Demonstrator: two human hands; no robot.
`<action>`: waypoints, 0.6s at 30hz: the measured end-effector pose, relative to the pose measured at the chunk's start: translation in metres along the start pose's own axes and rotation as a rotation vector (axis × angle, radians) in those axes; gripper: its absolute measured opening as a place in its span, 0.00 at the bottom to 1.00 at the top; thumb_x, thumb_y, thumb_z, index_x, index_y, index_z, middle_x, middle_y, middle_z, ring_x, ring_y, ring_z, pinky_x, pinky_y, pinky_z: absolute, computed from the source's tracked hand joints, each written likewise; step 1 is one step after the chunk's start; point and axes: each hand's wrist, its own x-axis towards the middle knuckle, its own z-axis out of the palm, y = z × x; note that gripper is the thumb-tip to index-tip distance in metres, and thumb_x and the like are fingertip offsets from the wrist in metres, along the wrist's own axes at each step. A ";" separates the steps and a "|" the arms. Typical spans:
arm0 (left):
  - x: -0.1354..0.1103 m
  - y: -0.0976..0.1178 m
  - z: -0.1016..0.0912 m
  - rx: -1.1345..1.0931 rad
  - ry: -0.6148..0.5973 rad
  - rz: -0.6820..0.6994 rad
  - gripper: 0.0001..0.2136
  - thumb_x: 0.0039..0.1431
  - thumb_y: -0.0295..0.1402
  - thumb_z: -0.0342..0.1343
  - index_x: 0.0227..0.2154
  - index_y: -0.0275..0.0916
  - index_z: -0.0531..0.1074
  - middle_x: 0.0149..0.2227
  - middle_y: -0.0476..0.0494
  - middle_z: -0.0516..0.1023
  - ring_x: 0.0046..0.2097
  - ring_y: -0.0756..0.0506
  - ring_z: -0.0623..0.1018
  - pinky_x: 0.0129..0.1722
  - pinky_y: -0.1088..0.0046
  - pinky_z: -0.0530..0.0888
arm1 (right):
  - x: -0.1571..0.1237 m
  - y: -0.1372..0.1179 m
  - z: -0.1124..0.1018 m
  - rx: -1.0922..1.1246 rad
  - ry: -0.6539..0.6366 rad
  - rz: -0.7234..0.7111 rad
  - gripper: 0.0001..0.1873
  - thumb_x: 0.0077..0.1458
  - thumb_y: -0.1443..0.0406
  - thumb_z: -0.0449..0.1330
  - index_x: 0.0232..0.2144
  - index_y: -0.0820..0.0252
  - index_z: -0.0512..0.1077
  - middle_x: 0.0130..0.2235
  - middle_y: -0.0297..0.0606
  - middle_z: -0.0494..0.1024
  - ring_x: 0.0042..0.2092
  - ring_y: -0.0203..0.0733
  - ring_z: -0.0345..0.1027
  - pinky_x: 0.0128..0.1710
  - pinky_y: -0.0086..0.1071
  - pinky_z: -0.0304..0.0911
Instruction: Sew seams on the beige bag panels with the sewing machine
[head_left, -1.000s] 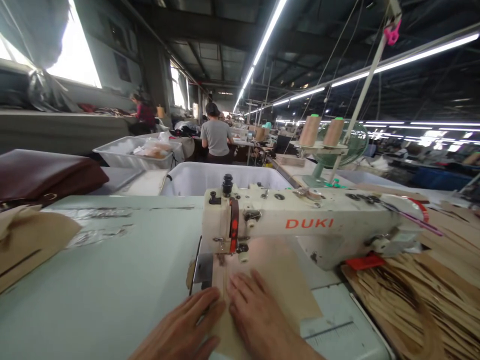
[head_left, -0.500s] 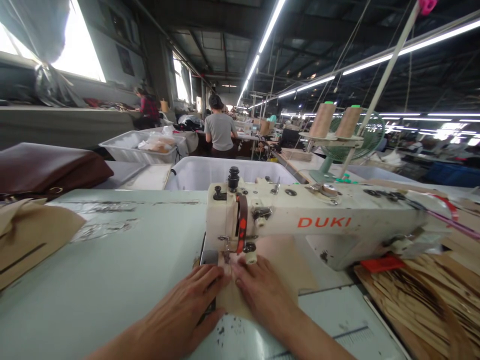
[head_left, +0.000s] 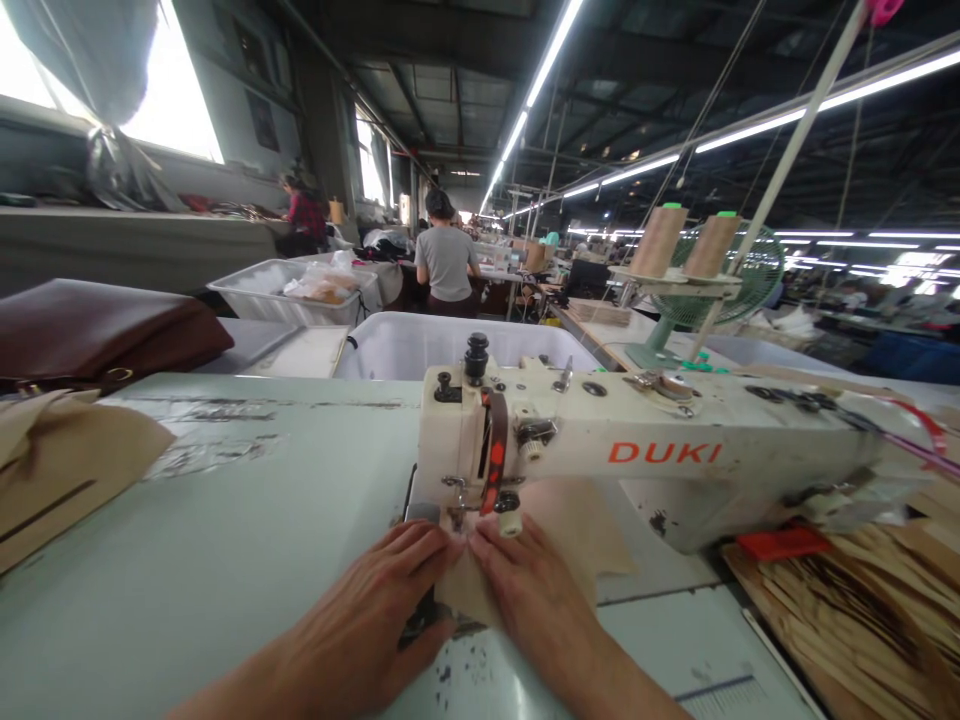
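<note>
A beige fabric piece (head_left: 577,525) lies on the bed of a white sewing machine (head_left: 585,440), passing beneath its needle and presser foot (head_left: 457,515). My left hand (head_left: 375,610) rests palm down at the fabric's left edge, fingers stretched toward the foot and thumb apart. Flat on the fabric to the right of the foot is my right hand (head_left: 529,590), its fingertips close to the needle area. Both hands press the fabric from above; neither grips it visibly. The exact spot under the fingertips is hidden.
A pale green table (head_left: 285,530) carries more beige fabric (head_left: 67,460) at left. Brown bags (head_left: 105,330) and a white bin (head_left: 390,340) stand behind. Cut strips (head_left: 847,610) fill the right side. Thread cones (head_left: 660,240) stand above the machine. A person (head_left: 446,260) sits ahead.
The view has shifted slightly, so the machine sits a little farther right. The fabric's near edge has crept toward the presser foot; both hands stay flat beside it.
</note>
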 end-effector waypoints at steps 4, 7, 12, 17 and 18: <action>0.002 0.000 -0.001 -0.030 -0.019 -0.016 0.27 0.59 0.32 0.57 0.62 0.42 0.61 0.55 0.40 0.71 0.58 0.38 0.69 0.60 0.58 0.68 | 0.000 0.002 0.002 0.002 -0.026 0.021 0.23 0.64 0.72 0.55 0.60 0.57 0.66 0.60 0.42 0.71 0.62 0.49 0.63 0.66 0.53 0.52; 0.003 0.001 0.000 -0.044 -0.062 -0.037 0.25 0.60 0.33 0.57 0.61 0.43 0.63 0.53 0.41 0.71 0.57 0.39 0.69 0.60 0.59 0.68 | 0.000 0.002 0.001 0.021 -0.016 0.038 0.23 0.64 0.72 0.54 0.60 0.56 0.67 0.59 0.41 0.72 0.62 0.48 0.63 0.66 0.51 0.52; 0.002 0.002 0.001 -0.010 -0.059 -0.048 0.26 0.59 0.35 0.58 0.60 0.41 0.63 0.55 0.39 0.70 0.58 0.37 0.68 0.60 0.56 0.68 | -0.003 0.004 0.000 0.065 0.000 0.051 0.22 0.66 0.69 0.52 0.60 0.52 0.67 0.58 0.38 0.73 0.62 0.46 0.62 0.66 0.50 0.52; 0.007 0.003 0.000 0.006 -0.059 -0.061 0.23 0.59 0.37 0.58 0.58 0.42 0.66 0.53 0.41 0.71 0.57 0.37 0.69 0.61 0.56 0.66 | -0.001 0.005 0.003 0.074 -0.011 0.063 0.24 0.66 0.71 0.51 0.62 0.53 0.64 0.59 0.39 0.71 0.64 0.46 0.60 0.67 0.50 0.50; 0.008 0.003 0.000 0.009 -0.057 -0.056 0.24 0.59 0.37 0.58 0.58 0.43 0.66 0.53 0.41 0.71 0.56 0.37 0.69 0.61 0.56 0.66 | 0.000 0.005 0.004 0.072 -0.013 0.067 0.24 0.66 0.70 0.51 0.62 0.54 0.64 0.60 0.39 0.70 0.64 0.46 0.59 0.67 0.50 0.50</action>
